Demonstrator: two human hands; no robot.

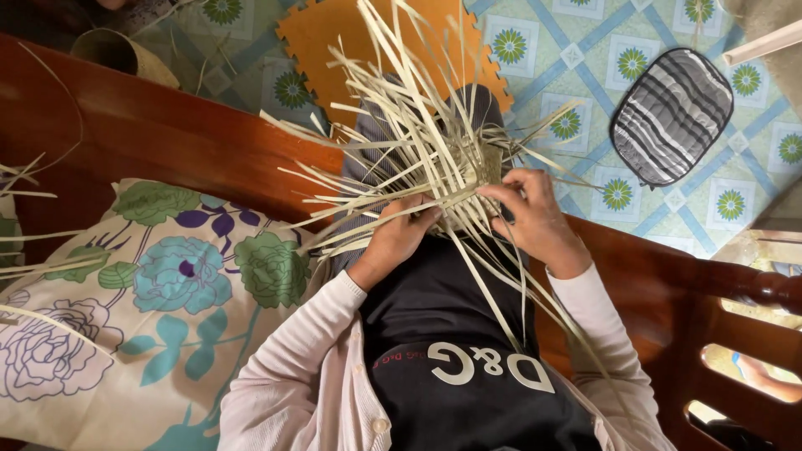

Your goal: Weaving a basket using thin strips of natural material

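- Left hand (399,238): fingers curled and closed on a bundle of pale flat straw strips (401,125), gripping them from the near side over the person's lap.
- Right hand (532,213): fingers bent and pinched on the strips at the edge of the woven piece (489,163), just beside the left hand; the two hands are close together but not touching.
- Woven piece: a small, tightly plaited greenish-tan patch at the centre of the strips, held above the knees; loose strip ends fan out from it in every direction, some trailing down across the black top (443,309).
- Black top: carries large white lettering across the chest, upside down in this view; pale pink cardigan sleeves (292,351) cover both arms.
- Cushion (159,284): cream, printed with large teal, green and purple flowers, lying to the person's left on the dark red wooden bench (150,134).
- Floor (585,83): pale tiles with blue lines and green flower motifs; an orange foam mat (322,33) lies under the feet.
- Striped pad (671,115): grey and black, rounded rectangle, on the floor well apart to the right.
- More loose strips (25,259) lie at the left edge.
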